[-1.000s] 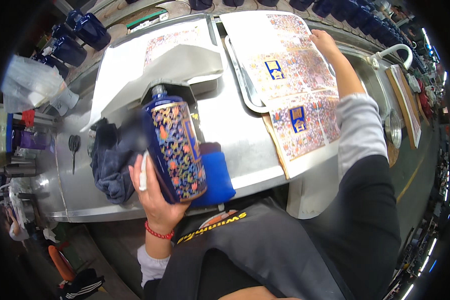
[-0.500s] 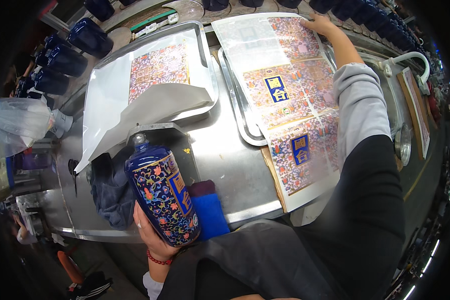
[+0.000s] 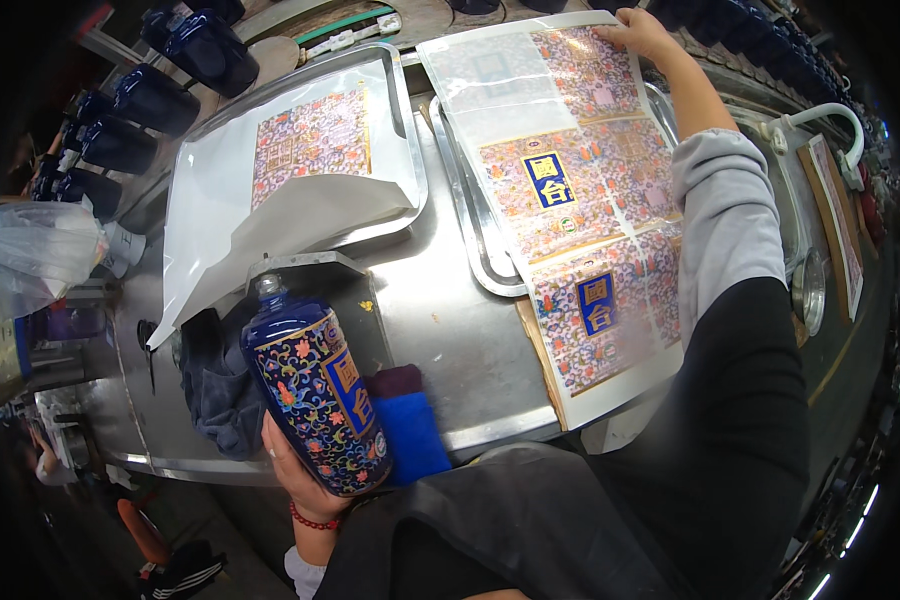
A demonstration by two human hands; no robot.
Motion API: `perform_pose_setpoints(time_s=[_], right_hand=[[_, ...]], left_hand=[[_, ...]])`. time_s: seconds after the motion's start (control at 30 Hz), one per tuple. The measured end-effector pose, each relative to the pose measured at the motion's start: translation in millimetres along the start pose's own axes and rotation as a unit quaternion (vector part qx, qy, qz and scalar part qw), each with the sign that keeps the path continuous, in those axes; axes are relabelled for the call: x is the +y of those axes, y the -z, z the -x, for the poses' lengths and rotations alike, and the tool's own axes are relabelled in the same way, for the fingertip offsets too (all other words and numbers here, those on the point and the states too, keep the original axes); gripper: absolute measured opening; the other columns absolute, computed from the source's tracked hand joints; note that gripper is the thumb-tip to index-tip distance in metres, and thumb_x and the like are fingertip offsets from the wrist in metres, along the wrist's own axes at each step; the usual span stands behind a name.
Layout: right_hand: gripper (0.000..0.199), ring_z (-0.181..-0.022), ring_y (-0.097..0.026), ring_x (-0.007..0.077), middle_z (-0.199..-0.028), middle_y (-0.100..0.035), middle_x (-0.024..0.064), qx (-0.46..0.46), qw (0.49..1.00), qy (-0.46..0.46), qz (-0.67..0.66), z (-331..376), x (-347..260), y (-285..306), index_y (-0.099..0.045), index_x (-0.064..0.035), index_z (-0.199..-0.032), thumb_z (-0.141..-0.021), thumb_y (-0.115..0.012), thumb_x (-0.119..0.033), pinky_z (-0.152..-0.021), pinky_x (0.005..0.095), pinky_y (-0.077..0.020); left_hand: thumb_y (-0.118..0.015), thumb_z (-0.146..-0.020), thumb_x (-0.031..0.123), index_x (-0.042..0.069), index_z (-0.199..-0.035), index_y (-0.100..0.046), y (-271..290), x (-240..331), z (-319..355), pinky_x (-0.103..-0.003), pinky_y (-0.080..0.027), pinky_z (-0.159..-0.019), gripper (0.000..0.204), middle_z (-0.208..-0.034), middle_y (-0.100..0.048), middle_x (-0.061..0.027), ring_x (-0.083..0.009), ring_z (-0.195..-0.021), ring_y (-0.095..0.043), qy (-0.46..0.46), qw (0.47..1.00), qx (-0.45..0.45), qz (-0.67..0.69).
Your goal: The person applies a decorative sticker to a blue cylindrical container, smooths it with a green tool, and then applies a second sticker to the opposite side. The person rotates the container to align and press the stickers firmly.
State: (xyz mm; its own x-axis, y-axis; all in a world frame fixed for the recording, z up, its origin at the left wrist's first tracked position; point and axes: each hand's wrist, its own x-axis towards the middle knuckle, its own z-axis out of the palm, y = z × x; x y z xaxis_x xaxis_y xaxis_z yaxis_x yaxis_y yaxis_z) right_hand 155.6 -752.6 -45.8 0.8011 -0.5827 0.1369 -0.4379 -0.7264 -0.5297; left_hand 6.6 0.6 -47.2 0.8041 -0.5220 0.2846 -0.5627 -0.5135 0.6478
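Observation:
My left hand (image 3: 303, 485) is wrapped round the lower part of a dark blue glass bottle (image 3: 320, 400). The bottle tilts, its neck pointing away to the far left, and bears a floral pattern with a gold-edged blue label panel. At the far right, my right hand (image 3: 638, 35) pinches the top corner of a printed decal sheet (image 3: 590, 240). Floral panels in rows cover this sheet, two with blue label blocks. It lies over a metal tray (image 3: 497, 270) and a brown board (image 3: 542, 365) whose edges stick out on the left.
A second tray (image 3: 417, 150) holds another floral sheet (image 3: 315, 135) under a curled white paper (image 3: 300, 215). Near the bottle are a grey cloth (image 3: 220, 385), a blue cloth (image 3: 412, 430) and a metal bracket (image 3: 315, 263). Several blue bottles (image 3: 157, 98) line the far side. Scissors (image 3: 150, 350) lie left.
The bottles along the far left have shifted to the right. The held bottle has moved slightly left in view. My right hand stays at the sheet's top corner.

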Motion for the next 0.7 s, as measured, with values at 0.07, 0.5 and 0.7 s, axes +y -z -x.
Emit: perform_pose_setpoints(time_s=[0.07, 0.5, 0.7], right_hand=[[0.036, -0.104, -0.067, 0.0326, -0.111, -0.066, 0.0186, -0.028, 0.987, 0.040, 0.151, -1, -5, 1, -0.075, -0.0068, -0.096, -0.080, -0.082, -0.039, -0.086, 0.0467, -0.0543], [0.010, -0.102, -0.062, 0.0374, -0.107, -0.063, 0.0138, 0.253, 0.902, 0.211, 0.277, 49, -13, 7, -0.070, -0.0068, -0.090, -0.088, -0.066, -0.016, -0.087, 0.0479, -0.0526], [0.007, -0.104, -0.058, 0.0390, -0.103, -0.062, 0.0157, 0.344, 0.879, 0.263, 0.201, 44, -16, 32, -0.067, -0.0049, -0.088, -0.088, -0.066, -0.012, -0.089, 0.0482, -0.0504]], left_hand=[[-0.088, -0.072, 0.051, -0.008, -0.156, -0.025, 1, 0, 1, -0.052, -0.038, -0.111, 0.120, -0.148, -0.044, -0.0295, -0.0436, -0.132, -0.048, -0.001, 1.000, -0.002, -0.028], [-0.087, -0.075, 0.048, -0.010, -0.154, -0.029, -1, 4, -4, -0.053, -0.037, -0.111, 0.113, -0.145, -0.048, -0.0291, -0.0441, -0.130, -0.050, -0.004, 1.000, 0.011, -0.008], [-0.087, -0.075, 0.048, -0.010, -0.153, -0.029, 1, 8, -5, -0.053, -0.036, -0.111, 0.113, -0.145, -0.048, -0.0291, -0.0436, -0.130, -0.050, -0.016, 0.999, 0.005, -0.032]])
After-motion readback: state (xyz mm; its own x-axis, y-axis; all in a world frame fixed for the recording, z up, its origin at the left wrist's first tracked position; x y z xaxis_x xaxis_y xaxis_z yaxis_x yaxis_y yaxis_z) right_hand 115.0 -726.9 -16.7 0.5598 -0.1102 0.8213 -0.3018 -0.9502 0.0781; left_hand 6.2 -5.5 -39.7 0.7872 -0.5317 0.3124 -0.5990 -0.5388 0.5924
